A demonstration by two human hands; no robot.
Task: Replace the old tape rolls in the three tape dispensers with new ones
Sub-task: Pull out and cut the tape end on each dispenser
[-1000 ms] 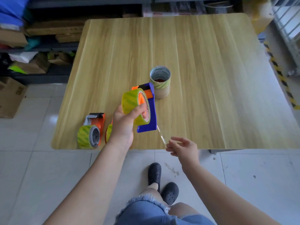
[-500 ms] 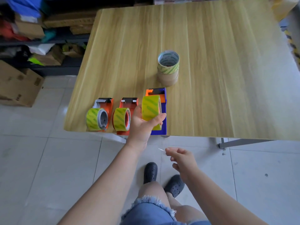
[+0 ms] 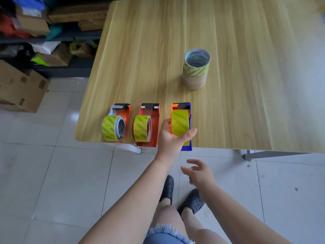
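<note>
The left hand (image 3: 171, 138) is clamped around the yellow-green tape roll (image 3: 180, 125) mounted in the blue and orange plastic tape dispenser (image 3: 186, 148), thumb on the roll's right side and fingers on its left, with the dispenser resting at the near edge of the light wooden table (image 3: 237, 50). The right hand (image 3: 198, 172) hangs empty below that table edge, over the pale tiled floor (image 3: 52, 173), its fingers loosely spread and holding nothing. Three dispensers stand in a row along the near edge: just left of the blue one is an orange plastic dispenser (image 3: 151, 124) carrying a yellow-green roll, and left of that is a second orange dispenser with a grey hub (image 3: 117, 127), also carrying a yellow-green roll. Each of the three holds one roll. Farther in on the table from the blue dispenser, well apart from it, stands a stack of spent cardboard tape cores (image 3: 196, 71); how many are in it cannot be told for sure. Left of the table are cluttered shelves (image 3: 44, 41) and one brown cardboard box (image 3: 21, 87) on the floor. Two dark clogs (image 3: 191, 201) show below the hands.
</note>
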